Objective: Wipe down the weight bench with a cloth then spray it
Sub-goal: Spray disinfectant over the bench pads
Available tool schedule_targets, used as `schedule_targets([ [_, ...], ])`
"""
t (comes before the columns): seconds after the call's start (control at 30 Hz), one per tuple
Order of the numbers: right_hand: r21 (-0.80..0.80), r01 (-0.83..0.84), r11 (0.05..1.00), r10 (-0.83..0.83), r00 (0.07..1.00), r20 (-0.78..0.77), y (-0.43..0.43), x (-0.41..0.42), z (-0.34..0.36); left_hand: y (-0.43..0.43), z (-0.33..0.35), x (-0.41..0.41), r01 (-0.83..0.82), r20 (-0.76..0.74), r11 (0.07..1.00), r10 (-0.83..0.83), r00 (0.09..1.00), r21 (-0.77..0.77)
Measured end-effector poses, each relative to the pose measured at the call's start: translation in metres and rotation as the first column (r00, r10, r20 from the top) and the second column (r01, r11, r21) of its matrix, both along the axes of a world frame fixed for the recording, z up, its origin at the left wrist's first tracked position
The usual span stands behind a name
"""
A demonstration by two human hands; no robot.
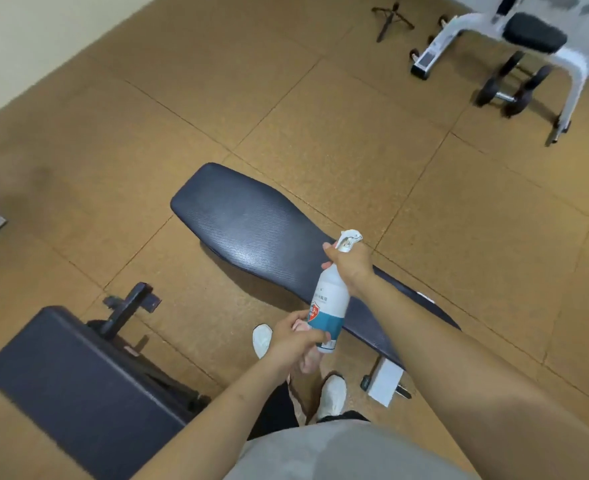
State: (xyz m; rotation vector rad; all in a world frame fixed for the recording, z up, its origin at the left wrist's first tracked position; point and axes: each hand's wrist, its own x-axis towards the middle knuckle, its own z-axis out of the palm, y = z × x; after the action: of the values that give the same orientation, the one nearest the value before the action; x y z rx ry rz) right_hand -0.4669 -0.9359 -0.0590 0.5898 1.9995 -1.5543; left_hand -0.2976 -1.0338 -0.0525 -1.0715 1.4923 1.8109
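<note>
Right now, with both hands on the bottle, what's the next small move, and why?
Probably tip the spray bottle so its nozzle faces the bench pad and squeeze. The right hand grips its neck by the trigger, the left hand holds its base, and the pad lies beyond.

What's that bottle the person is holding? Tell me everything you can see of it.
The spray bottle is white, seemingly plastic, with a white trigger head and a teal band with a red shield badge. It is tilted over the dark weight bench. The right hand grips its neck; the left hand holds its base.
</note>
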Motion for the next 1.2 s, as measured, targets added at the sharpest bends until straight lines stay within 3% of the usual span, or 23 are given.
schedule_targets([
  [0.2,-0.014,-0.014,1.0,0.014,1.0,0.021,-0.056,-0.03,-0.002,-0.046,-0.003,-0.02,-0.095,-0.028,0.995,0.096,0.995,0.032],
  [0.47,-0.007,0.092,0.996,-0.09,0.99,0.111,-0.081,-0.047,-0.013,-0.07,-0.011,-0.038,-0.217,-0.024,0.976,0.217,0.976,0.022],
  [0.67,-0.124,-0.026,0.992,0.037,0.996,0.082,-0.091,-0.059,-0.009,-0.056,-0.008,-0.038,-0.337,-0.029,0.941,0.336,0.941,-0.026],
  [0.87,-0.087,-0.132,0.987,0.142,0.984,0.11,-0.094,-0.067,-0.013,-0.033,0.006,-0.041,-0.481,-0.025,0.872,0.481,0.877,-0.095],
  [0.97,-0.141,-0.194,0.971,0.21,0.972,0.108,-0.094,-0.069,-0.011,-0.02,0.014,-0.04,-0.529,-0.019,0.84,0.531,0.847,-0.12],
  [1.07,-0.202,-0.291,0.935,0.317,0.941,0.115,-0.098,-0.063,-0.009,-0.002,0.016,-0.032,-0.552,-0.018,0.819,0.557,0.83,-0.158],
  [1.2,-0.145,-0.463,0.874,0.48,0.87,0.113,-0.113,-0.034,-0.006,0.016,0.016,-0.005,-0.637,-0.019,0.744,0.647,0.762,-0.202],
])
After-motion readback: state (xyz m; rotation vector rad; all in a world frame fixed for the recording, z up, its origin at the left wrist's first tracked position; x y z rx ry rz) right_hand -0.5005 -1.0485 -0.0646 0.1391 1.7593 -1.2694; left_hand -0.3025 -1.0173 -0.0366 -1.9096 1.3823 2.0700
